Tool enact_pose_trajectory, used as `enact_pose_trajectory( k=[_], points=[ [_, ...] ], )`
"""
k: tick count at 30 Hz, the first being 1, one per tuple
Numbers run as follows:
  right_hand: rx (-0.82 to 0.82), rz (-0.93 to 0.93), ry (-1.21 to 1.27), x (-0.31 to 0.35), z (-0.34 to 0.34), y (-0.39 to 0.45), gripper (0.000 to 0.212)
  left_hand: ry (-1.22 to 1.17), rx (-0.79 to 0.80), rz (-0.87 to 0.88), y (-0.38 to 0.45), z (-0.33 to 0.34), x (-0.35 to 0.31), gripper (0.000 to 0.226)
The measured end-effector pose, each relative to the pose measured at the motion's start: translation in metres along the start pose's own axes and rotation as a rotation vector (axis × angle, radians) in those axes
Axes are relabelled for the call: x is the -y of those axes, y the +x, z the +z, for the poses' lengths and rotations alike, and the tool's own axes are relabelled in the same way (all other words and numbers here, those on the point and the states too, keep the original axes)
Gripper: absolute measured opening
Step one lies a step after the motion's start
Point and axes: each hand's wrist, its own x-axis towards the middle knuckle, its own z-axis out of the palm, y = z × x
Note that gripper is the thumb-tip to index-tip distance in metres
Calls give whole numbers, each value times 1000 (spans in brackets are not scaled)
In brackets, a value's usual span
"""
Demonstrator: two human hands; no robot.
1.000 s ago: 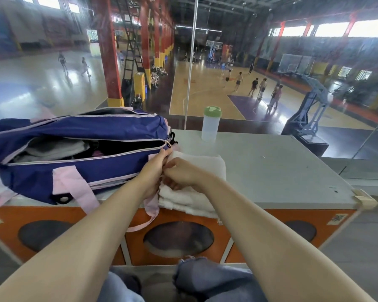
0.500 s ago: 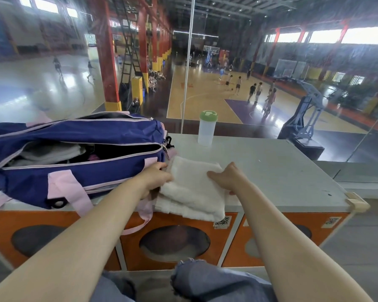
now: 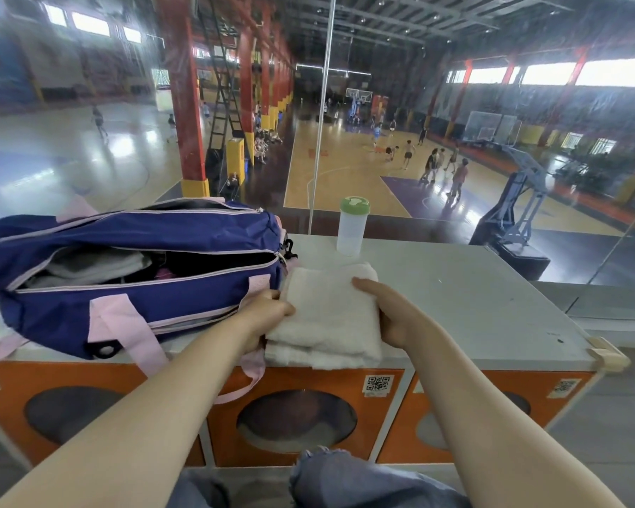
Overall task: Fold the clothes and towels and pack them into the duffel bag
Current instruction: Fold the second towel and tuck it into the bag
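Now the folded white terry towel (image 3: 329, 317) lies on the grey table (image 3: 473, 306), just beside the open navy duffel bag with pink straps (image 3: 132, 284). Left hand (image 3: 264, 317) grips its left edge; right hand (image 3: 400, 317) presses its right edge, fingers (image 3: 367, 286) straight.

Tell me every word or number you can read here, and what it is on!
No words or numbers read clearly.
QR code sticker on the orange cabinet front: a code pattern, with small print under it too tiny to read.
Second sticker farther right on the cabinet: blurred, unreadable.
Duffel bag, white towel and bottle: no lettering visible.
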Motion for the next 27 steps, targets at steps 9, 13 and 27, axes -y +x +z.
enact_pose_trajectory(
  k=[9,13,27],
  points=[
    [89,-106,88,22,12,-13,39,-332,221,-82,-24,0,-11,39],
    [168,-112,143,30,23,-14,57,-558,316,-114,-38,-12,-20,49],
    [335,-120,116,21,83,-1,40,-314,5,198,-56,-105,-26,47]
  ],
)
